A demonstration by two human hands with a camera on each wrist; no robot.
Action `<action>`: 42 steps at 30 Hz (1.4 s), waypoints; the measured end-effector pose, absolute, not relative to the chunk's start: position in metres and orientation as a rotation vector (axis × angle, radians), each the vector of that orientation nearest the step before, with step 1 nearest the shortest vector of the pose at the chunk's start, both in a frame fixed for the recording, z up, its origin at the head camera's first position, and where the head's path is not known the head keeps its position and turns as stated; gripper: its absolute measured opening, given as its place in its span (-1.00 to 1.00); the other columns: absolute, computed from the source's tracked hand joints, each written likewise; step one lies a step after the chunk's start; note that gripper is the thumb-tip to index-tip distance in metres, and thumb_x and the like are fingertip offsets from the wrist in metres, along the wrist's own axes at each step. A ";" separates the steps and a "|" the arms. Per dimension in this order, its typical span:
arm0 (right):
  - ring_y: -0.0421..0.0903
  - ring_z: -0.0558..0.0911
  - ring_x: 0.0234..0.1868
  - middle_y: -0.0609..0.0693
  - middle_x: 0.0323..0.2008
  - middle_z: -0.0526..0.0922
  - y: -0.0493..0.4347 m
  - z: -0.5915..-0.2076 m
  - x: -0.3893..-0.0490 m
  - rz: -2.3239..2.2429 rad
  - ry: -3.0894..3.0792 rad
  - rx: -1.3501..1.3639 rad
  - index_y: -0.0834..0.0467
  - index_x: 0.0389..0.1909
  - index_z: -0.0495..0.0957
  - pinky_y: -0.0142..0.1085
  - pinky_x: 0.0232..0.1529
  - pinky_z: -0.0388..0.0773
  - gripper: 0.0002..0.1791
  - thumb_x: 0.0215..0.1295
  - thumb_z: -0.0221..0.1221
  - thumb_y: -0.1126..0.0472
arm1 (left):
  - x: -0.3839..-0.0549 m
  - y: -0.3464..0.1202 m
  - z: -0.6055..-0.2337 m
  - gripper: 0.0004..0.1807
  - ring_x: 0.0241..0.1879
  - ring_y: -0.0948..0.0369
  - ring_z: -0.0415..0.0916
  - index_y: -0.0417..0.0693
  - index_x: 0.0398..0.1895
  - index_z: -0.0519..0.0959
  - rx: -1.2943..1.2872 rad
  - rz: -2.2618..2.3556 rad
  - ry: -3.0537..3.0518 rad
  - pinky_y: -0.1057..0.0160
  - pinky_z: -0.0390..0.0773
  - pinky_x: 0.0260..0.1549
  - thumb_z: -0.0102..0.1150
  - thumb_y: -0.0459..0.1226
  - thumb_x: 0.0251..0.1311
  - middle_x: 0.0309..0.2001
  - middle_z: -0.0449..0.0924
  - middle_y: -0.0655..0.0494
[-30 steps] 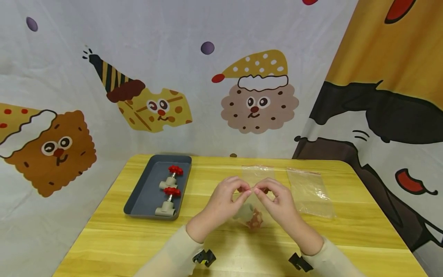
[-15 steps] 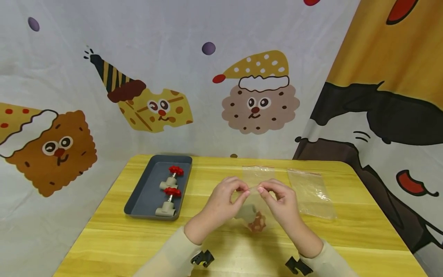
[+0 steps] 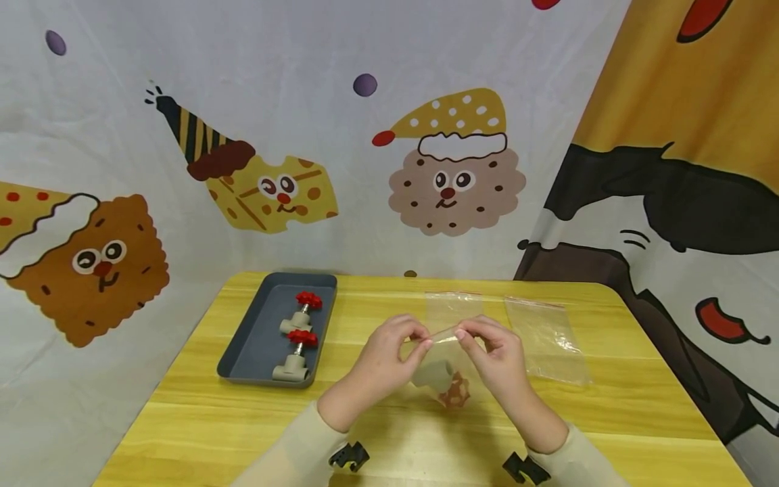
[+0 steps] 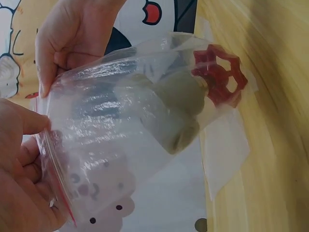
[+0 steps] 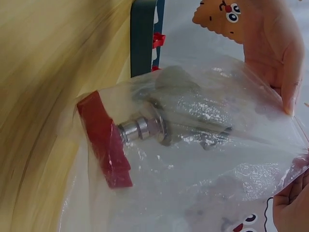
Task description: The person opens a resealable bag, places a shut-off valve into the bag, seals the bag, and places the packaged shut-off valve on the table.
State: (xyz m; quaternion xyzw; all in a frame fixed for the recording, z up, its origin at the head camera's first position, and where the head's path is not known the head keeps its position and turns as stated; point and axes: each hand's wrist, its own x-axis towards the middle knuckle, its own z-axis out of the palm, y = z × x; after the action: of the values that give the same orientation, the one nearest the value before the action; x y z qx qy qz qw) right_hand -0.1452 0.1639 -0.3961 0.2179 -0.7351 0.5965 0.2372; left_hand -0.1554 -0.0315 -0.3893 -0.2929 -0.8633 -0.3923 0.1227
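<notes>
In the head view my left hand (image 3: 389, 352) and right hand (image 3: 496, 355) pinch the top edge of a clear zip bag (image 3: 449, 348) between thumb and fingers, a short way apart. Inside the bag hangs a valve (image 3: 433, 373), its handwheel lowest. The left wrist view shows its grey tee body (image 4: 178, 96) and red handwheel (image 4: 222, 77) through the plastic, with the red zip line (image 4: 60, 191) of the bag at my left fingers. A shiny metal stem (image 5: 135, 129) joins wheel and body in the right wrist view.
A grey tray (image 3: 246, 338) at the left of the wooden table (image 3: 195, 433) holds two similar valves (image 3: 292, 365) with red handwheels. Two flat zip bags lie toward the back, one (image 3: 453, 304) behind my hands, the other (image 3: 544, 338) to the right. A printed cloth (image 3: 341, 250) hangs behind.
My hands have moved apart along the bag's top edge, from fingertips almost meeting to a visible stretch of the edge between them. The bagged valve has shifted slightly right.
</notes>
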 end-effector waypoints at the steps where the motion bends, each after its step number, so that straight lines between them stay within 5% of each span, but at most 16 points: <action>1: -0.30 0.53 -0.37 -0.03 -0.43 0.64 0.164 -0.396 -0.146 1.647 -2.011 0.599 0.40 -0.37 0.64 -0.50 -0.32 0.50 -0.89 0.13 0.18 0.57 | -0.155 -0.033 -0.390 -0.93 -0.23 0.36 0.46 0.07 -0.33 0.58 -0.848 -1.146 -2.521 0.30 0.52 -0.16 0.17 -0.17 0.26 -0.31 0.55 0.32; 19: -0.29 0.56 -0.34 0.06 -0.43 0.63 0.166 -0.397 -0.149 1.656 -1.987 0.619 0.42 -0.37 0.62 -0.51 -0.24 0.53 -0.89 0.15 0.15 0.58 | -0.153 -0.045 -0.396 -0.94 -0.25 0.39 0.43 0.07 -0.35 0.57 -0.826 -1.122 -2.508 0.32 0.52 -0.17 0.18 -0.19 0.25 -0.33 0.54 0.34; 42: -0.30 0.49 -0.41 -0.18 -0.39 0.62 0.174 -0.400 -0.150 1.682 -1.999 0.524 0.46 -0.33 0.61 -0.51 -0.41 0.48 -0.91 0.18 0.15 0.54 | -0.151 -0.053 -0.400 -0.92 -0.27 0.38 0.44 0.04 -0.39 0.57 -0.842 -1.073 -2.510 0.34 0.53 -0.20 0.19 -0.19 0.23 -0.34 0.53 0.32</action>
State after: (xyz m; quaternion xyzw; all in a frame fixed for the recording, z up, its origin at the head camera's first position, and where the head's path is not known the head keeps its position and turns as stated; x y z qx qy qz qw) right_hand -0.1495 0.1742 -0.3997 0.1910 -0.7290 0.6134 0.2363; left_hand -0.1509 -0.0529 -0.3998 -0.2918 -0.8697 -0.3718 0.1421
